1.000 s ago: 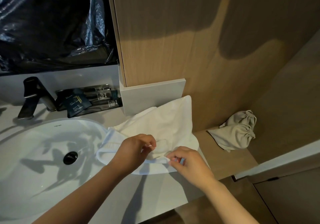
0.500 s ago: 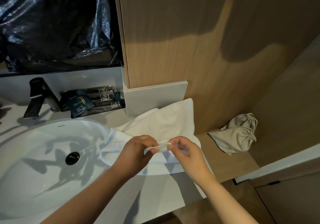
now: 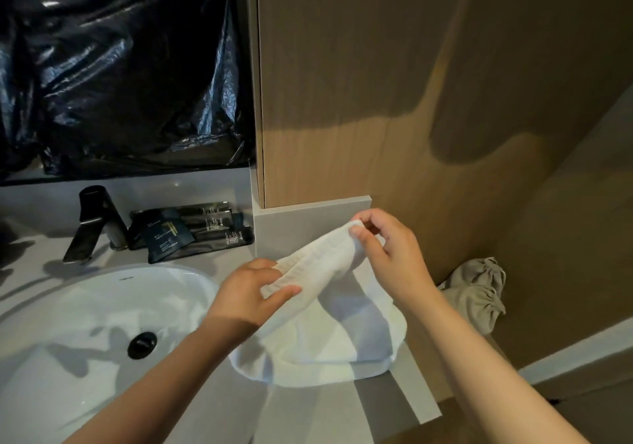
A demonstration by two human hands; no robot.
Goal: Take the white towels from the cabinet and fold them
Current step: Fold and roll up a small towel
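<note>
Left hand [image 3: 246,292]: thumb and fingers pinched together on the nearer end of the raised edge of the white terry-cloth towel [image 3: 318,334]. Grip is firm, with cloth between thumb and forefinger.

Right hand [image 3: 390,255]: fingertips pinched on the far corner of the same edge, held higher and further right than my left hand. The other fingers are loosely curled.

Towel: the held edge runs taut between my two hands, rising from near left to far right. The rest hangs down and rests bunched on the grey stone countertop [image 3: 376,406], just right of the white oval sink basin [image 3: 68,306]. Its lower rim curves close to the near edge of the counter.

Surroundings: a black drain plug [image 3: 142,344] sits in the basin. A dark metal faucet [image 3: 96,224] stands at the far left, with dark flat toiletry packets [image 3: 191,234] lying beside it to its right. Crumpled black plastic sheeting [image 3: 120,66] hangs above them. A wood-grain wall panel [image 3: 376,83] fills the far right. A beige drawstring cloth bag [image 3: 476,292] lies at the foot of the panel, right of the towel and apart from it.
</note>
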